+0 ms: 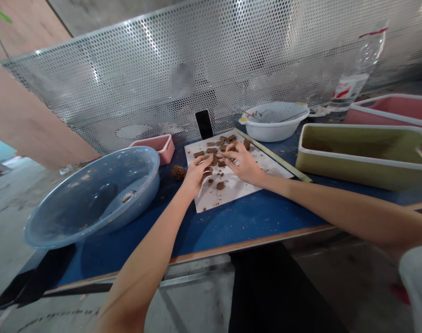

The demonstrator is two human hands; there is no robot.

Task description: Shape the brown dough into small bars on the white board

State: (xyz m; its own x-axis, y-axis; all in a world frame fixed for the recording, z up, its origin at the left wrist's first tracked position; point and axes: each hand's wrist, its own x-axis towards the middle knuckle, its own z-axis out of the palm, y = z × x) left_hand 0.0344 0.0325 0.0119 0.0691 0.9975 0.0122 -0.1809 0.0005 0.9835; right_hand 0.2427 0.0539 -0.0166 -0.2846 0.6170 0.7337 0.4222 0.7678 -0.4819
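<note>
A white board (pixel 232 187) lies on the blue table (pixel 232 222) with several small brown clay-like pieces (pixel 211 150) on its far part. My left hand (pixel 197 171) rests on the board's left side, fingers curled and pinched on a brown piece. My right hand (pixel 244 162) is beside it, fingers bent and pinching a brown piece between the two hands. A loose brown bit (pixel 220 186) lies on the board below the hands. A brown lump (pixel 178 172) sits on the table just left of the board.
A big clear blue basin (pixel 93 199) stands at the left. A small pink tray (pixel 158 145), a phone (pixel 204 124), a white bowl (pixel 273 121), a ruler (pixel 273 155), a yellow-green tray (pixel 363 155), a pink tray (pixel 394 108) and a plastic bottle (pixel 356 74) stand before a perforated metal screen (pixel 162 69).
</note>
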